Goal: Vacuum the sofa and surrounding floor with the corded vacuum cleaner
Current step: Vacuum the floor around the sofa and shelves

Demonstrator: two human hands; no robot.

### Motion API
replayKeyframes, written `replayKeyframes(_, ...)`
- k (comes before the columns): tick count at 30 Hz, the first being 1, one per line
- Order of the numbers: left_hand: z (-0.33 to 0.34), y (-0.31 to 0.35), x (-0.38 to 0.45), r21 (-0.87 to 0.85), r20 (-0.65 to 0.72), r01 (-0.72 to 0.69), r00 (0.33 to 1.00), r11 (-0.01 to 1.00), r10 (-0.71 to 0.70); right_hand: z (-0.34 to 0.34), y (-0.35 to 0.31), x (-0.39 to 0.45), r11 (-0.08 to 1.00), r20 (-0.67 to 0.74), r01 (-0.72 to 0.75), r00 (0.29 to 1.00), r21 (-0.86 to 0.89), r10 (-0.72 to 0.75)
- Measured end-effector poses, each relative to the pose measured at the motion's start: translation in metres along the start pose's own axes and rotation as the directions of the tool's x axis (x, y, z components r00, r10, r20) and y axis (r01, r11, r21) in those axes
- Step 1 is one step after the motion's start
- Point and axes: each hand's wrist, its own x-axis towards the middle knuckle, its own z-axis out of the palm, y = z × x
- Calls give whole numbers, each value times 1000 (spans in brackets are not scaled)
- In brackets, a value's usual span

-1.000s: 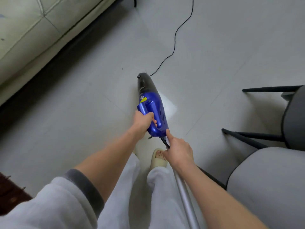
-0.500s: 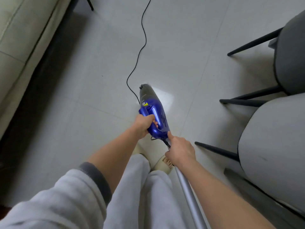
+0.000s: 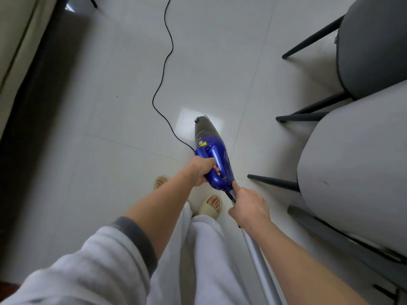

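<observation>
A blue and dark grey handheld vacuum cleaner (image 3: 214, 154) points away from me above the pale tiled floor (image 3: 110, 172). My left hand (image 3: 201, 169) grips its blue handle. My right hand (image 3: 250, 209) is curled round the top of a silver tube (image 3: 262, 269) that runs back toward me from the vacuum's rear end. The black cord (image 3: 164, 69) snakes from the vacuum across the floor to the top edge. A strip of the cream sofa (image 3: 15, 47) shows at the far left, with dark shadow beneath it.
Two grey upholstered chairs (image 3: 356, 164) with black legs (image 3: 273, 183) crowd the right side, close to my right hand. My feet in beige slippers (image 3: 210, 208) stand under the vacuum. A dark leg (image 3: 92, 2) stands at the top left.
The view has swung right: the sofa has slid almost out at the left and the chairs fill more of the right. Both hands keep their hold on the vacuum and tube.
</observation>
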Motion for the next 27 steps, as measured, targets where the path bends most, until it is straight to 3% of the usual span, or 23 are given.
replayKeyframes(13,-26,-57,-18,46,-101,38,994,998,-34,44,1,-36,993,65,118,991,12,-118)
replayKeyframes(24,16,-99,-27,189,84,15,996,982,-31,89,33,-71,992,38,-93,995,80,90)
replayKeyframes(27,5,-102,-28,196,73,11,997,981,-26,97,22,-73,988,29,-109,994,107,106)
